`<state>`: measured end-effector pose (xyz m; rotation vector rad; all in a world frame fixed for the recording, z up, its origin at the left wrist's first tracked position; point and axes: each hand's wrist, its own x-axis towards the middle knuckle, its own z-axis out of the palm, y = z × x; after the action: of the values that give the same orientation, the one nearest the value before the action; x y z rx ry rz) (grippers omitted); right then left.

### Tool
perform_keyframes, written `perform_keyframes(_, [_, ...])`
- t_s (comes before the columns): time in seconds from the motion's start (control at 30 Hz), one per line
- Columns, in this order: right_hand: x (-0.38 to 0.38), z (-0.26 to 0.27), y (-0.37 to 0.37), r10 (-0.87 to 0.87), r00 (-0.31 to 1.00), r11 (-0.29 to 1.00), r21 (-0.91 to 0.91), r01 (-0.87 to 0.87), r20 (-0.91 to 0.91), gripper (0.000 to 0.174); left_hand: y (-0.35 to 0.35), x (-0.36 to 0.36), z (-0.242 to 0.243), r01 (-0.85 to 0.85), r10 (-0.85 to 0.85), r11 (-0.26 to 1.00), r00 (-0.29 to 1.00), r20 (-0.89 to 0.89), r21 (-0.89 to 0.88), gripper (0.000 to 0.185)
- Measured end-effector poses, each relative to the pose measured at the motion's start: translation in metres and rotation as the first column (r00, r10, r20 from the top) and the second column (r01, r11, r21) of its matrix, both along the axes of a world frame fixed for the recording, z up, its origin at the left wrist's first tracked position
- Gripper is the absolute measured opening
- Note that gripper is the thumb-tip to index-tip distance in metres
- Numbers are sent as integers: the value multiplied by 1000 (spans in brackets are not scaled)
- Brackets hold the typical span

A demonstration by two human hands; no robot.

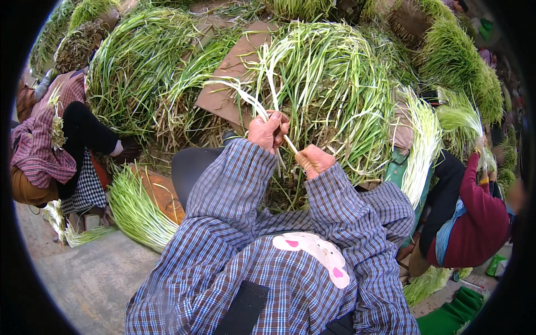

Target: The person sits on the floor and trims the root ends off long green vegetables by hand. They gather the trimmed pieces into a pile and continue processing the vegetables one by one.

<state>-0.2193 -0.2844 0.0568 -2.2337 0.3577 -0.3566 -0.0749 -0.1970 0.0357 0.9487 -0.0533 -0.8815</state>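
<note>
My left hand [268, 130] pinches a few long allium stalks [252, 100], like green garlic or chives, with their pale leaves fanning up and to the left. One white stem [290, 144] runs from its fingers down to my right hand [315, 162], which is closed in a fist around the lower end. Thin loose ends hang below the left fingers. Just beyond both hands rises a large heap of the same stalks [331, 79], tangled, with dry brown matter at its base.
A brown board [234, 79] leans into the heap. A green bundle [140, 213] lies at left beside an orange-brown board [161, 192]; a white-stemmed bundle [418, 142] rests at right on a green support [398, 167]. People sit close by on both sides, the right one [469, 217] holding stalks.
</note>
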Motion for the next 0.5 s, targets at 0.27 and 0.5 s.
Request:
perform_keyframes(0.27, [-9,-3,-2,107,953,893,-395,-217,-282,10,6,5,6,-261,251,965,948,196,24,17])
perform_keyframes(0.5, [-24,-36,-2,51,396,896,-134,-424,-917,18,22,37,40,-509,541,839,813,215,-191,9])
